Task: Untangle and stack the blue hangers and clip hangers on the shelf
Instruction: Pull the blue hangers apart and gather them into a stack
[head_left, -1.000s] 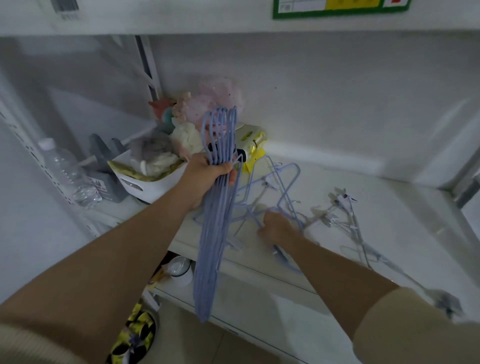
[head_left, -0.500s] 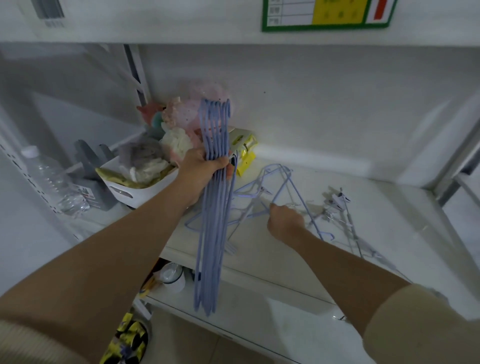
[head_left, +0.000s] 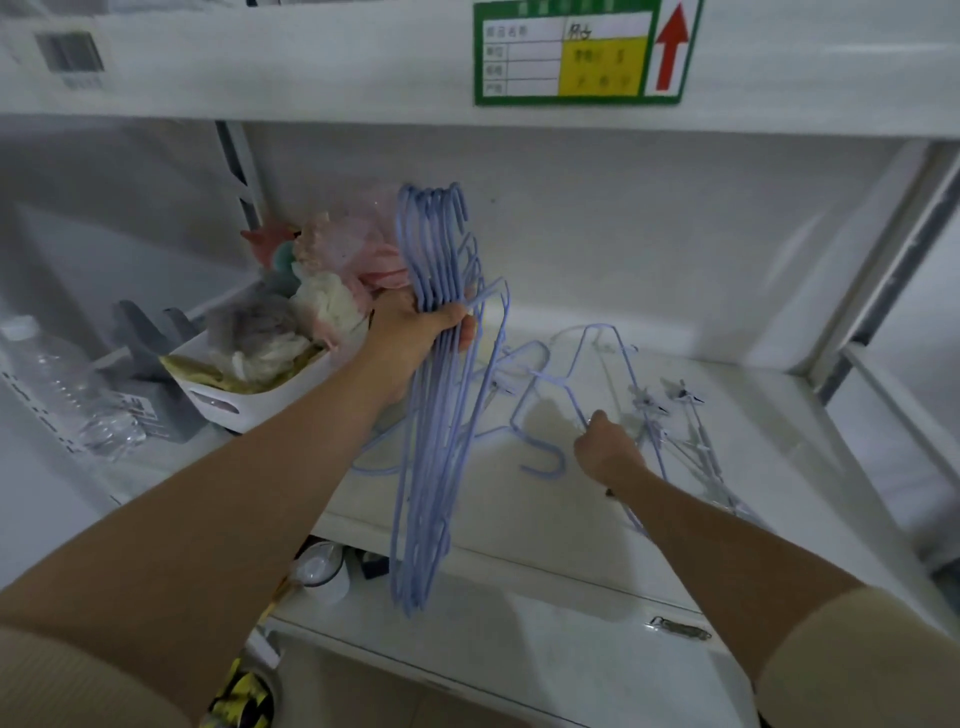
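A bundle of blue hangers (head_left: 434, 395) is clenched in the left hand (head_left: 415, 338), gripped just below the hooks; the hooks stand up above the fist and the bodies hang down past the front edge of the shelf (head_left: 519, 525). To the right of that hand, more loose blue hangers (head_left: 540, 395) lie tangled on the shelf, one with its hook curled toward the shelf's front. The right hand (head_left: 605, 449) is closed around the wire of one of these, which rises in a peak above the knuckles. Just beyond and right of the right hand lie the clip hangers (head_left: 675, 421), thin metal pieces in a heap; how they interlock is hard to make out in the blur. Left of the left hand sits a white basket (head_left: 244, 400) full of soft pink, white and grey puffs, touching or nearly touching the wrist. Farther left stands a clear water bottle (head_left: 62, 384). Above both hands, on the upper shelf's edge, is a green label (head_left: 582, 52) with a red arrow.
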